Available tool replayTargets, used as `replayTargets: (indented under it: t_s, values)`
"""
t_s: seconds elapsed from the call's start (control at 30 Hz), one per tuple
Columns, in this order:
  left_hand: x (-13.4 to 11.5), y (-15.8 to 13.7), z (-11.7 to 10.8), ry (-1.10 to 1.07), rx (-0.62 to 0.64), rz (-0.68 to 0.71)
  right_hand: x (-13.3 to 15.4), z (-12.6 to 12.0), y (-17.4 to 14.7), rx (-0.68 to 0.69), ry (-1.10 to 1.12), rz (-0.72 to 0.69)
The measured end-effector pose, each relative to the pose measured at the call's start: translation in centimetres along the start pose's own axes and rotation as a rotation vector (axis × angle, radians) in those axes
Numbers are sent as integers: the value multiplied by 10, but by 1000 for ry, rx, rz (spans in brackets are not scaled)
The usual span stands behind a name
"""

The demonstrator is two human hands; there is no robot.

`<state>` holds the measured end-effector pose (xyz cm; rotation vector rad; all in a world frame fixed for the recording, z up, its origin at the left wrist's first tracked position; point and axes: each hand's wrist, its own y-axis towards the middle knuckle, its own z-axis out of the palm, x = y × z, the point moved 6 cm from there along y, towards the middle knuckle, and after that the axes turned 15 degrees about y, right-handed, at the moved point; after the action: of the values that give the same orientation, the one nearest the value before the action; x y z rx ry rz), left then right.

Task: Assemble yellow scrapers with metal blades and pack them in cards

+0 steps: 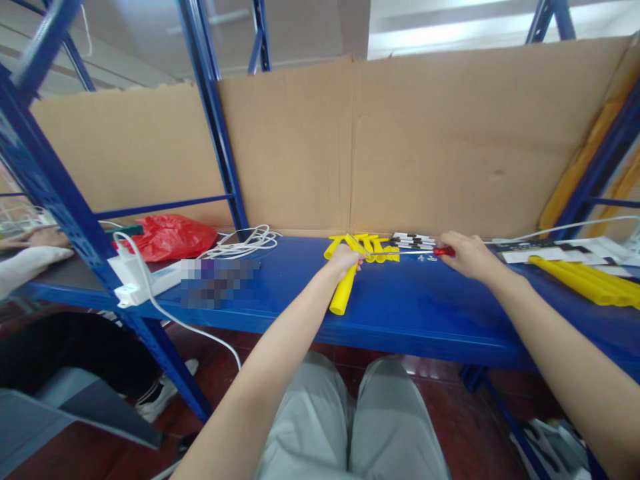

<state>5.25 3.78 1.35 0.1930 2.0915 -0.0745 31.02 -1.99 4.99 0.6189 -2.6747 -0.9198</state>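
My left hand (344, 259) is closed around a yellow tube (341, 297), its wider end slanting down toward me. In my right hand (467, 255) is the red handle of a screwdriver (443, 252). The screwdriver's long metal shaft runs left, lying nearly level, and its tip reaches the tube beside my left fingers. Whether the tip touches a screw there is too small to tell. Behind my left hand lie several shorter yellow tube pieces (373, 253). Small metal bits (426, 258) rest on the blue shelf (410, 307) under the shaft.
Black-and-white strips (413, 240) lie near the cardboard back wall (425, 147). Long yellow tubes (585, 281) are at the right. Leftward are a white power strip (155, 280), coiled white cable (250, 241), a red plastic bag (175, 237) and a blue upright post (65, 167). Another person's hand (47, 237) shows far left.
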Motion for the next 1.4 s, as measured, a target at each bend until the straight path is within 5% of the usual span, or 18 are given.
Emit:
replayTargets:
  t_s: [0.27, 0.43, 0.83, 1.1, 1.4]
  values:
    - [-9, 22, -34, 397, -174, 162, 25, 5, 32, 153, 30, 31]
    - [3, 26, -47, 472, -227, 133, 41, 19, 38, 238, 13, 71]
    - [12, 25, -40, 654, -159, 31, 52, 51, 14, 321, -62, 190]
    - [20, 24, -41, 671, -110, -17, 61, 56, 16, 352, 31, 117]
    - [16, 21, -42, 729, -134, -27, 68, 49, 15, 390, -151, 180]
